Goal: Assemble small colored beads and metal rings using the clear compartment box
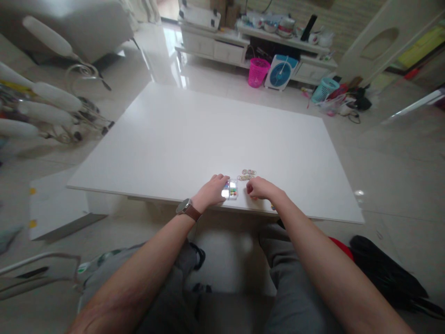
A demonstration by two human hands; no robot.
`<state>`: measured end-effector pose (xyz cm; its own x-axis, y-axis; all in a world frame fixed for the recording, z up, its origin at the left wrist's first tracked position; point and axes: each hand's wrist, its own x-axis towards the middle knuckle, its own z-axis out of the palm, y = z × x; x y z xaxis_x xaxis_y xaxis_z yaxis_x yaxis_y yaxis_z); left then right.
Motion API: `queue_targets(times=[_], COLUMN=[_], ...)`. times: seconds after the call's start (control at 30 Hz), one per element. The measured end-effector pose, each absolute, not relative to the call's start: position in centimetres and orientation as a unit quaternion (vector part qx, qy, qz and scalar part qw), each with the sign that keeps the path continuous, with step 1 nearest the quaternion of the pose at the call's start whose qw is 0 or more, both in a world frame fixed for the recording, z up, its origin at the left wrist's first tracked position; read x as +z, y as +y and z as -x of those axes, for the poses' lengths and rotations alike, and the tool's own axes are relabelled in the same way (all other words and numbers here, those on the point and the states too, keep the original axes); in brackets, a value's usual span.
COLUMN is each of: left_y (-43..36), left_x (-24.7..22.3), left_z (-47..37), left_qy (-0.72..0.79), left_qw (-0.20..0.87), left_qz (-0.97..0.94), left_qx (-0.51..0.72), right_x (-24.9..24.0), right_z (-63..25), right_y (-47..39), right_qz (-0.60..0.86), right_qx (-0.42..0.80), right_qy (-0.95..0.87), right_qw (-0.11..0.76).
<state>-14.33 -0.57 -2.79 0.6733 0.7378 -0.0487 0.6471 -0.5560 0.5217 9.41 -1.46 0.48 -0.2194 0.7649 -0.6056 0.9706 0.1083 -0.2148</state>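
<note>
Head view: a small clear compartment box (230, 189) with coloured contents is seen lying flat on the white table (194, 134), close to its near edge. The left hand (213, 189) is laid against the left side of the box, palm down, with the fingers held together and curled over that side; a wristwatch (187, 208) is worn on that wrist. The right hand (262, 188) is rested on the table just to the right of the box, its fingers bent inward and drawn together; whether anything is pinched between them cannot be told. A small heap of metal rings (246, 175) is seen just beyond the right hand and the box. A pink basket (258, 72) is stood on the floor far behind the table.
</note>
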Motion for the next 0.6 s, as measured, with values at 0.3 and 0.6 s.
queue_targets(times=[0.3,0.6], left_y=[-0.7,-0.6], left_x=[-2.2,-2.3], left_z=[14.3,14.3], left_qy=[0.396,0.394], left_qw=[0.267,0.264], left_qz=[-0.874,-0.876], left_qx=[0.083,0.083], right_x=[2.1,1.8], right_z=[-8.1,-5.5], right_y=[-1.3,-2.0], right_qz=[-0.574,-0.490], right_qx=[-0.311,-0.343], right_qy=[0.752,0.798], right_qw=[-0.094,-0.074])
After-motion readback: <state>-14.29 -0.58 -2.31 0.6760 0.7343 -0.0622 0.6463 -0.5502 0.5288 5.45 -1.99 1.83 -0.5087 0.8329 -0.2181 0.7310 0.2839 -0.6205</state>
